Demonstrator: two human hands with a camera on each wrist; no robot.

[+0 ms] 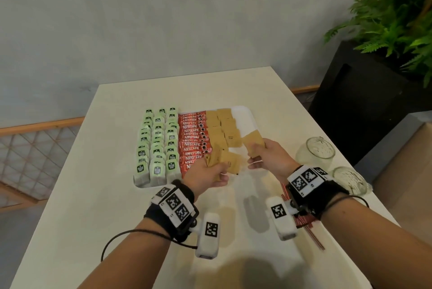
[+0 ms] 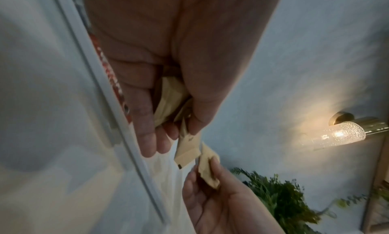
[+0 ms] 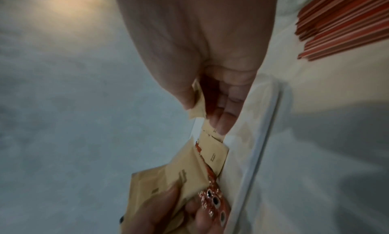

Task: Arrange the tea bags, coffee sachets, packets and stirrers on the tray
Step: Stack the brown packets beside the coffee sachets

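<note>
A white tray (image 1: pixel 245 113) on the table holds three rows of green tea bags (image 1: pixel 157 143), a column of red coffee sachets (image 1: pixel 192 141) and overlapping brown packets (image 1: pixel 224 127). My left hand (image 1: pixel 210 173) grips a fanned bunch of brown packets (image 1: pixel 226 160) over the tray's near edge. My right hand (image 1: pixel 266 153) pinches one brown packet (image 1: pixel 253 143) above the tray's bare right part. In the left wrist view the bunch (image 2: pixel 170 98) sits between thumb and fingers. The right wrist view shows the single packet (image 3: pixel 199 103) in the pinch. Red stirrers (image 1: pixel 304 221) lie under my right wrist.
Two empty glass jars (image 1: pixel 315 152) (image 1: pixel 350 180) stand on the table right of the tray. A dark planter (image 1: pixel 364 101) with a fern (image 1: pixel 397 8) is at the far right. A wooden lattice rail (image 1: pixel 35 143) runs along the left.
</note>
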